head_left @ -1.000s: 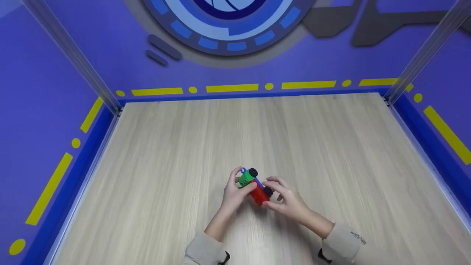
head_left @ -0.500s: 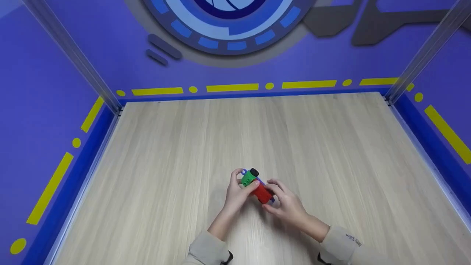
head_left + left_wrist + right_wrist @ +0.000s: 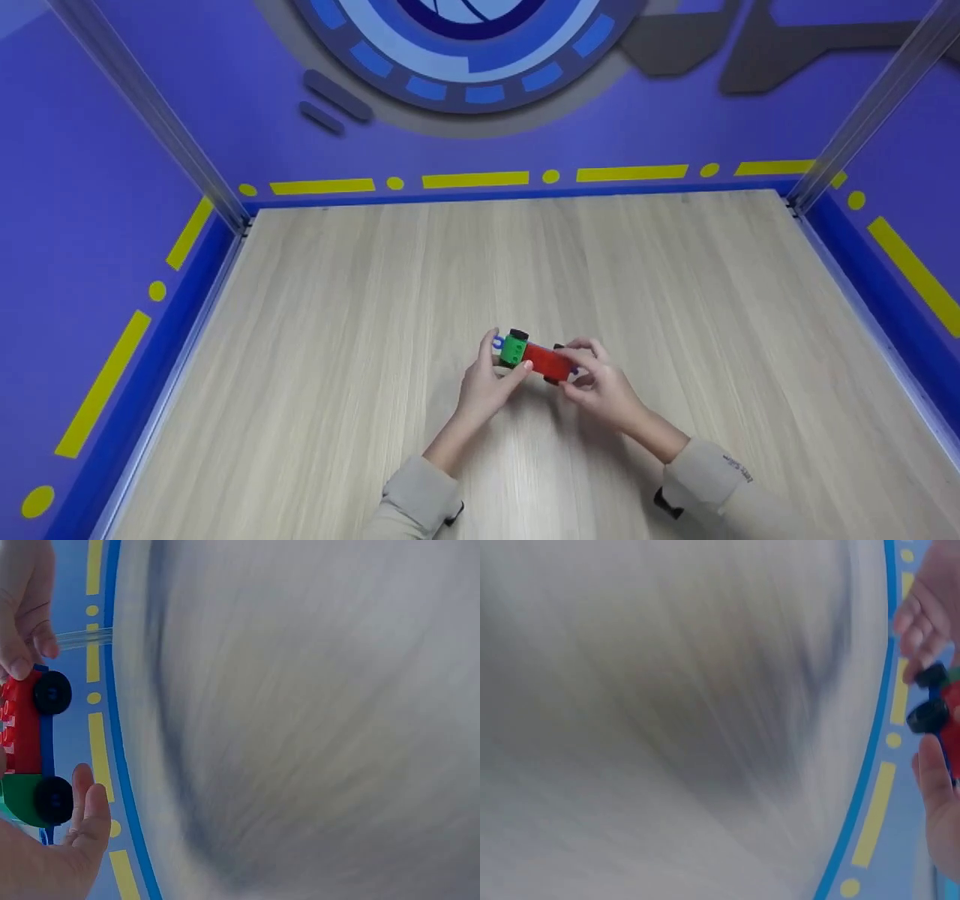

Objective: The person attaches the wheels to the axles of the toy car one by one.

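Note:
Between my two hands is a toy car of building bricks, held just above the table. It has a red studded block, a green block at its left end, a blue base and black wheels. A small blue loop sticks out at the green end. My left hand grips the green end, thumb against the near side where green meets red. At the red end, my right hand pinches the car with thumb and fingers. In the right wrist view, the car is cut off by the frame edge.
A pale wooden table lies under the hands. Blue-purple panels with yellow dashes stand at the back and both sides, joined by metal corner posts.
The car has turned from a steep diagonal to nearly level, its red end swinging up and right. My right hand has moved up and right with it; the left still holds the green end.

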A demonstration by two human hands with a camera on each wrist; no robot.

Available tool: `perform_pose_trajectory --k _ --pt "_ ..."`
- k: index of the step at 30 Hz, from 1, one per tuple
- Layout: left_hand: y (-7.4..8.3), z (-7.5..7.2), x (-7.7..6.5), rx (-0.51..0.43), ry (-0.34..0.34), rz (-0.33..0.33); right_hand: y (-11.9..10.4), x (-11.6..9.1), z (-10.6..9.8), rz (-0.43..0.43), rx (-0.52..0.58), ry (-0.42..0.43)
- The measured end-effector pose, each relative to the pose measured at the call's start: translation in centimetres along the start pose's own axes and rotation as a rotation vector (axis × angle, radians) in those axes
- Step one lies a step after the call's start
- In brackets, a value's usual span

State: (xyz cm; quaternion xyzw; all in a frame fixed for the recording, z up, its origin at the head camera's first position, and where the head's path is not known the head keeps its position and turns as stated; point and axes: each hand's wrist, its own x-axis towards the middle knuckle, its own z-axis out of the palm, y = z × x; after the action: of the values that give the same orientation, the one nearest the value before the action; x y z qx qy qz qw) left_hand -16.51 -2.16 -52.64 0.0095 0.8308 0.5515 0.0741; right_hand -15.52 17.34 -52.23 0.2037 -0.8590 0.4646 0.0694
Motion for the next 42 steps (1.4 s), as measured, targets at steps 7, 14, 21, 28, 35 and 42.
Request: perform_pose_trajectory --k 7,14,21,28,35,42 --pt "-0.3 -0.2 1.1 0.149 -0.012 0.135 1.2 1.6 -1.5 0.082 0.052 -0.055" --pt "-0.3 0.0 2.9 0.329 -0.022 0.171 2.7 2.9 -2.2 0.112 0.053 -0.107" --pt "-0.1 0.5 4.6 0.449 0.022 0.157 3.9 4.2 -2.0 0.179 0.046 -0.132" --pt "0.1 1.2 5.9 0.546 0.031 0.154 5.0 5.0 -1.6 0.303 0.086 -0.142" --pt "-0.1 1.7 7.1 0.562 0.046 0.152 5.6 5.7 -1.5 0.349 0.016 -0.13" --pt "-0.4 2.2 7.5 0.558 0.043 0.116 6.0 6.2 -1.1 0.366 -0.075 -0.129"
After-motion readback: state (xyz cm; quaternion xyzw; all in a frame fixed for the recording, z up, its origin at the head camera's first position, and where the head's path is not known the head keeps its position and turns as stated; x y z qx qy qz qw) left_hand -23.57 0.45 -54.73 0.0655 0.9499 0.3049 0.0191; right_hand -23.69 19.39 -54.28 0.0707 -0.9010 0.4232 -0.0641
